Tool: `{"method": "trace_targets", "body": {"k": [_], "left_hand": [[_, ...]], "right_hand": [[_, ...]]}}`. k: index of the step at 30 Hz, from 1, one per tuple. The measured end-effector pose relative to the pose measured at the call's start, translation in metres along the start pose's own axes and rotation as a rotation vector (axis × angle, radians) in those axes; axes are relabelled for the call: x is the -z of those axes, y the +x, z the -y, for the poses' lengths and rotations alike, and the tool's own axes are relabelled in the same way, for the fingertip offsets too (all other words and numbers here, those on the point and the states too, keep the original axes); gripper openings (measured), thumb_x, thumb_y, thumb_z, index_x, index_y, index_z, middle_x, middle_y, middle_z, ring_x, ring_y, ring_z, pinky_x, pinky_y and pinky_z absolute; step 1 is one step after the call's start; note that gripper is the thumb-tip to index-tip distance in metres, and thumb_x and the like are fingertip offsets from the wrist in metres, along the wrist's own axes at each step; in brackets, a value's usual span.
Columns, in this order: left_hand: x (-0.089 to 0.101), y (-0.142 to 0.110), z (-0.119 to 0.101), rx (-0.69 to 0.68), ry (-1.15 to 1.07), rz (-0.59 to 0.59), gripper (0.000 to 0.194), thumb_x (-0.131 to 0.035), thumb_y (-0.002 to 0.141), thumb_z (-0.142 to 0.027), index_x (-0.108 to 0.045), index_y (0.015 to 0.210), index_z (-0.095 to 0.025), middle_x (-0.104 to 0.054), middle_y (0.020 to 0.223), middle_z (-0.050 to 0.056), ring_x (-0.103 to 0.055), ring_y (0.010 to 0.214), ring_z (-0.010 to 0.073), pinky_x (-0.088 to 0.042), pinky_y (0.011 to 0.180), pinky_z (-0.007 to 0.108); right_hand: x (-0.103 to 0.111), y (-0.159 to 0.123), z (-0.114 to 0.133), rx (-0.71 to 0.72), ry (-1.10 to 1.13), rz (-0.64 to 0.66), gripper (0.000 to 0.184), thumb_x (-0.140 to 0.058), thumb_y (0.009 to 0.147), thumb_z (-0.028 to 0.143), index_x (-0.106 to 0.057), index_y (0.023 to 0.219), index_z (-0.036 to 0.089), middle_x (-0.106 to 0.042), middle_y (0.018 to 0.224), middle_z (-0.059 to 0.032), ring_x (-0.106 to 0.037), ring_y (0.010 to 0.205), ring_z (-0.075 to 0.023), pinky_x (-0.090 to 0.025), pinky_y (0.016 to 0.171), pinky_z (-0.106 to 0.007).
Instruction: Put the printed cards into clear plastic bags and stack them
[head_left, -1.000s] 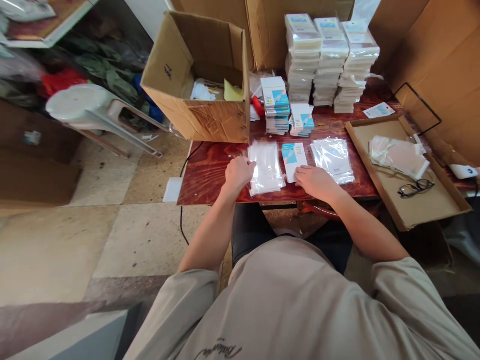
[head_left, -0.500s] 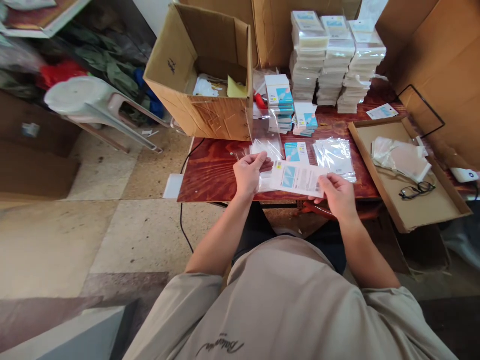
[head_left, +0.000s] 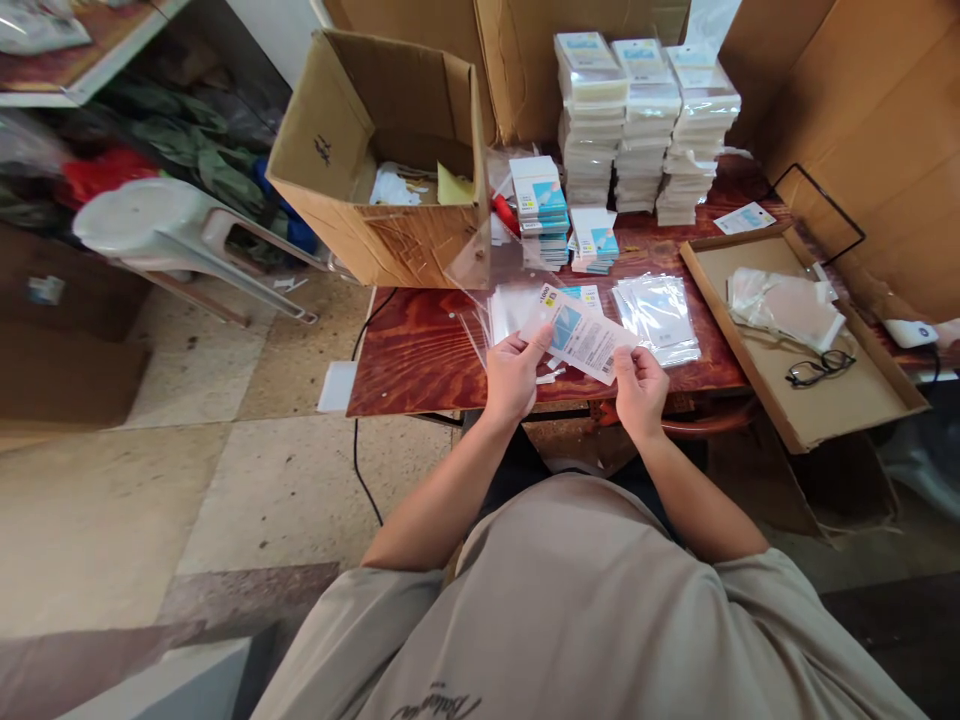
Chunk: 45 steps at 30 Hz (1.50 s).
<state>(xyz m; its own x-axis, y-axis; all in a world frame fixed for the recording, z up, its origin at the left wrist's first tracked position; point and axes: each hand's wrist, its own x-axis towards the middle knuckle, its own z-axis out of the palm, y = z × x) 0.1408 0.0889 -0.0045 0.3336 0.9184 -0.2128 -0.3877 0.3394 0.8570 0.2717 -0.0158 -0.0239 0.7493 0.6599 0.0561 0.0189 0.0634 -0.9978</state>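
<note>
A printed card [head_left: 589,338] with a blue panel, seemingly inside a clear plastic sleeve, is held up at a tilt over the table's front edge. My left hand [head_left: 516,375] pinches its left end between thumb and fingers. At the lower right end, my right hand [head_left: 640,388] is closed on it. Under and behind my left hand lie clear plastic sleeves [head_left: 504,308]. Part of a blue-and-white card pile [head_left: 589,296] shows behind the held card. To the right lies a loose pile of shiny filled sleeves [head_left: 660,312].
A cardboard box [head_left: 405,245] stands at the table's back left. Card stacks [head_left: 541,212] and tall piles of sleeved cards [head_left: 592,130] rise behind. At right, a shallow cardboard tray [head_left: 806,425] holds plastic bags and eyeglasses [head_left: 820,369]. A white stool [head_left: 135,215] stands left.
Both hands have come closer together. The held card has tilted, its right end now lower, with its printed face plainer to see. The camera view has shifted slightly.
</note>
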Motion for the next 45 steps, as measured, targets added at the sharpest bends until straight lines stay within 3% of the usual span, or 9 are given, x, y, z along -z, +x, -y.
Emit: {"method": "trace_targets", "body": {"k": [6,11,19,25,27,32,36,39,45], "left_hand": [[-0.001,-0.013,0.008,-0.057,0.033,0.073,0.047,-0.101,0.066,-0.056,-0.078,0.077,-0.016,-0.08,0.082,0.007,-0.078,0.082,0.0229,-0.065,0.072,0.032],[0.013,-0.005,0.0,-0.148,0.06,-0.008,0.05,-0.084,0.085,-0.067,-0.082,0.092,-0.017,-0.082,0.092,0.011,-0.08,0.093,0.0261,-0.065,0.077,0.035],[0.008,-0.01,0.006,-0.112,-0.02,0.036,0.055,-0.087,0.078,-0.072,-0.078,0.092,-0.019,-0.081,0.088,0.008,-0.08,0.098,0.0287,-0.067,0.084,0.039],[0.02,-0.007,0.001,-0.169,0.086,0.051,0.048,-0.092,0.078,-0.061,-0.077,0.094,-0.018,-0.08,0.091,0.006,-0.077,0.08,0.0203,-0.064,0.072,0.031],[0.024,-0.004,0.0,-0.176,0.116,0.032,0.045,-0.094,0.078,-0.056,-0.077,0.097,-0.019,-0.08,0.092,0.005,-0.075,0.075,0.0182,-0.063,0.069,0.029],[0.026,0.0,-0.005,-0.145,0.082,-0.012,0.049,-0.099,0.07,-0.052,-0.076,0.095,-0.017,-0.081,0.094,0.006,-0.076,0.078,0.0199,-0.064,0.073,0.032],[0.019,-0.005,-0.007,-0.07,0.012,-0.014,0.055,-0.104,0.063,-0.047,-0.076,0.101,-0.017,-0.082,0.1,0.007,-0.077,0.08,0.0216,-0.064,0.072,0.033],[0.017,-0.008,-0.006,-0.048,-0.037,-0.045,0.054,-0.105,0.06,-0.045,-0.075,0.095,-0.017,-0.081,0.098,0.006,-0.077,0.079,0.0206,-0.063,0.072,0.031],[0.019,-0.007,-0.009,-0.021,-0.121,-0.087,0.055,-0.108,0.054,-0.042,-0.074,0.09,-0.016,-0.081,0.093,0.005,-0.078,0.079,0.0205,-0.063,0.076,0.032]], "right_hand": [[-0.013,0.008,-0.011,-0.139,0.353,0.178,0.058,-0.088,0.076,0.067,-0.076,0.109,0.021,-0.083,0.113,-0.0092,-0.078,0.112,-0.0319,-0.066,0.099,-0.046],[-0.006,0.011,-0.003,-0.217,0.328,0.333,0.06,-0.085,0.077,0.072,-0.077,0.109,0.022,-0.084,0.106,-0.0082,-0.079,0.11,-0.0329,-0.069,0.09,-0.046],[-0.012,0.002,-0.013,-0.185,0.331,0.346,0.065,-0.082,0.082,0.074,-0.074,0.123,0.024,-0.082,0.117,-0.0071,-0.079,0.11,-0.0297,-0.07,0.088,-0.044],[-0.014,0.007,-0.011,-0.135,0.261,0.277,0.054,-0.091,0.08,0.061,-0.079,0.116,0.022,-0.082,0.122,-0.0076,-0.079,0.11,-0.0277,-0.067,0.1,-0.044],[-0.01,0.009,-0.007,-0.142,0.265,0.249,0.049,-0.094,0.078,0.057,-0.08,0.11,0.022,-0.083,0.116,-0.0073,-0.08,0.1,-0.0245,-0.068,0.091,-0.038],[0.01,0.016,0.002,-0.258,0.225,0.507,0.053,-0.091,0.077,0.065,-0.079,0.101,0.019,-0.081,0.088,-0.0056,-0.072,0.063,-0.0179,-0.056,0.045,-0.026],[0.009,0.014,0.007,-0.243,0.15,0.399,0.051,-0.096,0.071,0.064,-0.079,0.088,0.018,-0.077,0.074,-0.0038,-0.069,0.056,-0.017,-0.058,0.048,-0.028],[0.005,0.01,0.005,-0.221,0.136,0.295,0.055,-0.1,0.063,0.063,-0.081,0.091,0.02,-0.081,0.083,-0.0051,-0.073,0.065,-0.0199,-0.062,0.054,-0.031],[0.015,0.012,-0.007,-0.268,0.123,0.433,0.052,-0.096,0.07,0.063,-0.081,0.091,0.019,-0.081,0.084,-0.0055,-0.07,0.06,-0.0167,-0.059,0.052,-0.029]]}}
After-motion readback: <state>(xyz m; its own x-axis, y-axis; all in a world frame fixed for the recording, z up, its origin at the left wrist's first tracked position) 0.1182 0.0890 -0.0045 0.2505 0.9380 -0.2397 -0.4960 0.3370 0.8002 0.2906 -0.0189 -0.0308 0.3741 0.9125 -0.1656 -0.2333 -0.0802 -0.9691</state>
